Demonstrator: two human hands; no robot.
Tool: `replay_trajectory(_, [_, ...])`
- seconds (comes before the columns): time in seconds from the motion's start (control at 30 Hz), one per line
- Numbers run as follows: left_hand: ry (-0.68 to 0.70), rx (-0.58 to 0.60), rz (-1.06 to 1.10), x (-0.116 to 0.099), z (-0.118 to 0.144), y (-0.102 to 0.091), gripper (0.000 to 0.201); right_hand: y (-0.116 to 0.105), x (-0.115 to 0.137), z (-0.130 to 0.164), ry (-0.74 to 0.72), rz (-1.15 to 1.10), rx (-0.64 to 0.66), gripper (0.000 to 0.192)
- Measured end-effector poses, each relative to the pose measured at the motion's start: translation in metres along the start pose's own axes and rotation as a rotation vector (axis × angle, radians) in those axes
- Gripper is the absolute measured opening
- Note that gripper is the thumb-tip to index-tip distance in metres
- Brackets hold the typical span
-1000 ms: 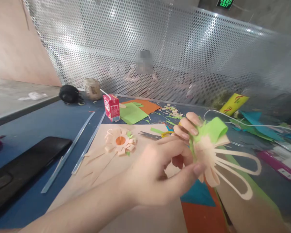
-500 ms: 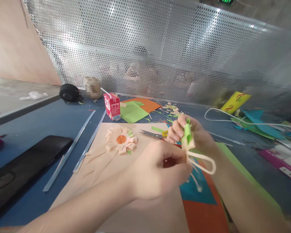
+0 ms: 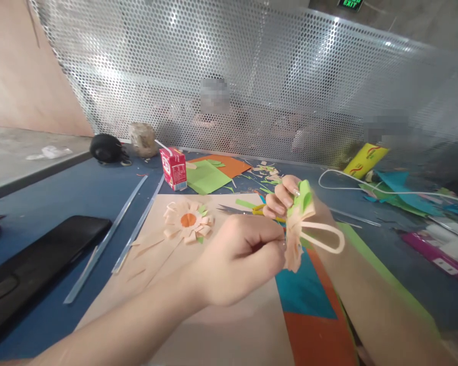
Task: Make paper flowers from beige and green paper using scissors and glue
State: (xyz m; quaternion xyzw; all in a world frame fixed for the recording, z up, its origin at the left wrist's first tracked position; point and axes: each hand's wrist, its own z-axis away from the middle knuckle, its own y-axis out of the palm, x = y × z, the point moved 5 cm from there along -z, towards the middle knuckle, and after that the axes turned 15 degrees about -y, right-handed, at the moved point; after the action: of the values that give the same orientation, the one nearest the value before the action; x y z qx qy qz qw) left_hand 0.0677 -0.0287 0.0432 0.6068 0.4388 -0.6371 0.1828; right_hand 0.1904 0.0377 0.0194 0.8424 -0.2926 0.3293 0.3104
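Between my two hands is a paper flower (image 3: 294,231) with peach strips, a green folded piece at its top and a pale loop sticking out to the right. My left hand (image 3: 244,259) pinches its left edge with thumb and fingers. Behind it, my right hand (image 3: 284,195) grips the green part, its fingers curled and partly hidden. A second paper flower (image 3: 189,219), peach with an orange centre, lies on the peach sheet (image 3: 229,330). Scissors (image 3: 234,209) with yellow handles rest just beyond my left hand, partly covered.
Clear glue sticks (image 3: 107,239) and a black phone (image 3: 34,269) lie at left. A red drink carton (image 3: 173,168) stands behind the sheet, beside green paper (image 3: 206,176) and scraps. At right are a white cable (image 3: 366,188) and a purple-and-white device (image 3: 435,251). A perforated metal screen (image 3: 168,66) closes the back.
The held flower has turned, so more of its peach strips show below the green part. My left hand has shifted slightly left. The view has moved a little.
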Motion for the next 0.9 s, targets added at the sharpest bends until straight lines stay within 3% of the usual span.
replay_trajectory(0.23, [-0.066,-0.083,-0.099,0.008,-0.005,-0.005,0.023,0.01,0.018,0.001,-0.19,-0.111,-0.162,0.038])
replay_trajectory(0.37, [-0.187,-0.164,-0.512,0.022,-0.011,-0.005,0.024,0.012,0.026,0.004,-0.305,-0.205,-0.211,0.029])
replay_trajectory(0.47, [-0.25,-0.181,-0.822,0.034,-0.014,-0.002,0.026,0.012,0.027,0.008,-0.295,-0.194,-0.245,0.024])
replay_trajectory(0.63, [-0.317,-0.231,-0.981,0.047,-0.017,-0.008,0.027,0.014,0.029,0.012,-0.284,-0.145,-0.232,0.018])
replay_trajectory(0.73, [-0.348,-0.254,-0.895,0.049,-0.017,-0.013,0.029,0.016,0.025,0.009,-0.267,-0.159,-0.187,0.02])
replay_trajectory(0.9, [-0.071,-0.024,-0.387,0.024,-0.011,0.005,0.021,0.02,0.017,0.004,-0.267,-0.086,-0.042,0.024])
